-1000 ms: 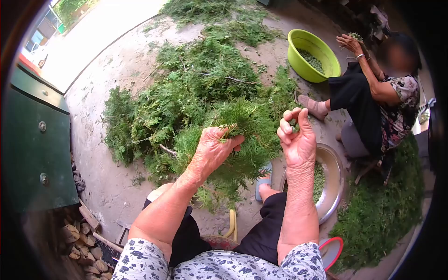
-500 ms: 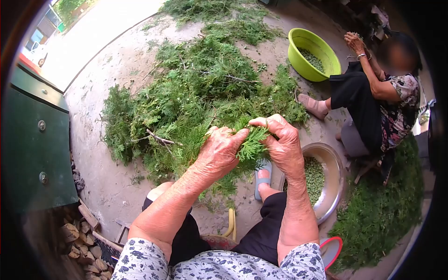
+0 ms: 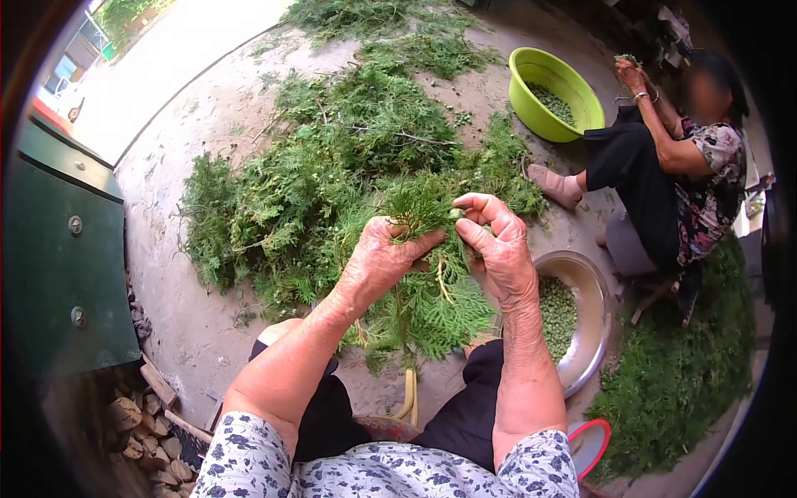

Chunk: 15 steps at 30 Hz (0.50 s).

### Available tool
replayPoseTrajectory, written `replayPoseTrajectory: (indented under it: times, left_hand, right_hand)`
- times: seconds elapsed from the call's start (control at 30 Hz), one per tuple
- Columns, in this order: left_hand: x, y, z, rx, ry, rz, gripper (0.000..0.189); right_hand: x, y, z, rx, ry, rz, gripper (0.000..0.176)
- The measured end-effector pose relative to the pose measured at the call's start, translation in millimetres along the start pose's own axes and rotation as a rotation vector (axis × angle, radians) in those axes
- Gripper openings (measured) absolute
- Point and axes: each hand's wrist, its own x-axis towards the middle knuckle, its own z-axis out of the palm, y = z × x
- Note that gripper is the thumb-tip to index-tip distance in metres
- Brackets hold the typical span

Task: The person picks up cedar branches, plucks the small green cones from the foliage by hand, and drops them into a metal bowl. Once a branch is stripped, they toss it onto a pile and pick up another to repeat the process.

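My left hand [image 3: 380,259] is closed around a leafy evergreen sprig [image 3: 444,307], whose flat fronds stick out above and hang below the fist. Just to its right, my right hand [image 3: 504,256] pinches a small green cone [image 3: 457,213] between thumb and forefinger at the sprig's edge. Under the right forearm stands a metal basin [image 3: 591,290] holding many small green cones [image 3: 558,319]. Beyond both hands lies a large heap of cut evergreen branches [image 3: 332,158] on the concrete floor.
A yellow-green tub [image 3: 531,104] with more cones stands at the back right. Beside it a seated person [image 3: 643,183] handles greenery. More foliage [image 3: 677,373] covers the right floor. A green metal panel [image 3: 66,249] and split firewood [image 3: 154,440] are at left.
The sprig has turned, with its fronds now hanging lower between my hands. My right hand has risen slightly, and a cone now shows in its fingertips.
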Motion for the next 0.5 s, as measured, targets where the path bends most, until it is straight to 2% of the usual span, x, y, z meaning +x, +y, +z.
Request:
replayPoseTrajectory:
  times: [0.07,0.2,0.27,0.37,0.5]
  left_hand:
    - [0,3,-1,0.02,-0.026,0.0,0.019]
    - [4,0,0,-0.009,-0.042,-0.039,0.023]
    - [5,-3,1,-0.021,-0.016,-0.05,0.023]
    - [10,-10,-2,0.047,-0.05,0.008,0.022]
    - [9,-6,-1,0.042,-0.063,0.001,0.021]
  right_hand:
    - [-1,1,-1,-0.145,0.028,-0.027,0.018]
    - [-1,4,-4,-0.159,-0.003,-0.121,0.02]
    - [-5,-6,-2,-0.251,-0.023,-0.061,0.02]
    - [-4,0,-4,-0.335,-0.043,-0.108,0.02]
    - [-9,-7,6,-0.242,-0.005,-0.005,0.021]
